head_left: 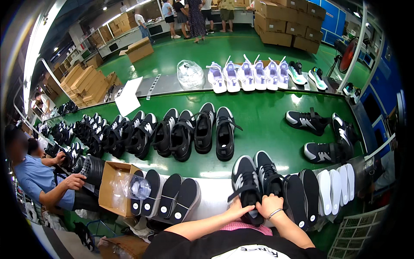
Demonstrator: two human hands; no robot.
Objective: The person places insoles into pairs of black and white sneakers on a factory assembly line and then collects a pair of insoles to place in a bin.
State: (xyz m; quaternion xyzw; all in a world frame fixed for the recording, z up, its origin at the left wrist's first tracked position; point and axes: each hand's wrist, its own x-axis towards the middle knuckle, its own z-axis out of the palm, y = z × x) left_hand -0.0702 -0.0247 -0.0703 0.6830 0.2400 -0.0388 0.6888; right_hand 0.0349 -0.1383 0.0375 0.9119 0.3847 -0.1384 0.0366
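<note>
In the head view, low and just right of centre, both hands close on one black-and-white sneaker [246,185] at the near edge of the green conveyor belt [267,116]. The left hand [238,210] curls its fingers around the shoe's heel, and the right hand [269,203] grips the same heel beside it. A second matching sneaker [266,172] touches it on the right. Black insoles [172,196] lie lower left of centre.

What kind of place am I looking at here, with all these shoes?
Most likely a shoe factory's finishing or packing line. Rows of black sneakers lie on a long green belt, loose insoles stand lined up along its edge, and stacked cardboard cartons wait behind.
</note>
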